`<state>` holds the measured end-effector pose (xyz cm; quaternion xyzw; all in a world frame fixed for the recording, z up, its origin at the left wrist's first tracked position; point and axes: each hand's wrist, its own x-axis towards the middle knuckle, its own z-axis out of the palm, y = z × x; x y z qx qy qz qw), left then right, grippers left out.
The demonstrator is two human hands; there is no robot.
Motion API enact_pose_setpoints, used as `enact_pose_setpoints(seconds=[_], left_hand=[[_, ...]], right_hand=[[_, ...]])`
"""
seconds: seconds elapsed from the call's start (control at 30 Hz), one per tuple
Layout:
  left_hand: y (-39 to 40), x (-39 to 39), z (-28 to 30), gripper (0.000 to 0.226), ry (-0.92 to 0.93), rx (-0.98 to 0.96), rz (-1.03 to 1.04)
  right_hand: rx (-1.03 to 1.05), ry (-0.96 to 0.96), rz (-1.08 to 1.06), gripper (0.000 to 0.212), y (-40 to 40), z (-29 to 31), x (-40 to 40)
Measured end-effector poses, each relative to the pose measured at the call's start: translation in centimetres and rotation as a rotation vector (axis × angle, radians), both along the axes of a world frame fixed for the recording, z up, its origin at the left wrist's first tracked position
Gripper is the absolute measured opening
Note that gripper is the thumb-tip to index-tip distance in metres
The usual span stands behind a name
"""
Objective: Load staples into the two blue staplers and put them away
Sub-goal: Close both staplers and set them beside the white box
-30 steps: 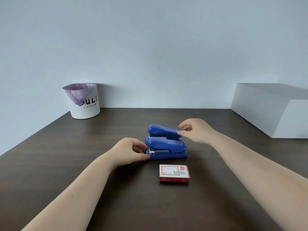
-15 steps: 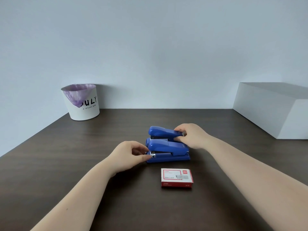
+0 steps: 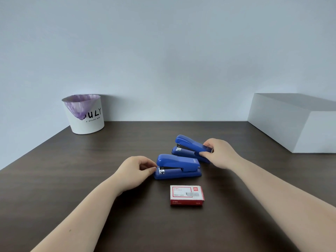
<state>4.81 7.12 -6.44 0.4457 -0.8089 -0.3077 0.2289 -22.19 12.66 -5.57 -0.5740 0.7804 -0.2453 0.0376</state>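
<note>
Two blue staplers lie on the dark wooden table point(image 3: 54, 179). The near stapler point(image 3: 178, 167) sits flat, and my left hand point(image 3: 135, 171) pinches its front left end. The far stapler point(image 3: 190, 149) is angled behind it, its rear end gripped by my right hand point(image 3: 218, 153). Both staplers look closed. A red and white staple box point(image 3: 186, 195) lies shut in front of the near stapler, touched by neither hand.
A white bucket point(image 3: 85, 115) with a purple liner stands at the back left by the wall. A large white box point(image 3: 294, 122) sits at the back right. Bare tabletop surrounds the staplers.
My right hand closed on the far stapler's rear and pulled it back and to the right, away from the near one. My left hand stayed on the near stapler's front.
</note>
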Motion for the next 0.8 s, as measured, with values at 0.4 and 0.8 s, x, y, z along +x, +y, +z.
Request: enact_pose_setpoints(seconds=[0.4,0.8], left_hand=[[-3.2,-3.0,0.2,0.011,-0.007,-0.079,0.136],[-10.3,-11.1,0.6,0.012,-0.035,-0.102,-0.101]], right_hand=[[-0.062,-0.023,-0.175,0.030,0.6,-0.2,-3.1],[-0.176,-0.025,-0.218,0.022,-0.2,-1.4,-6.0]])
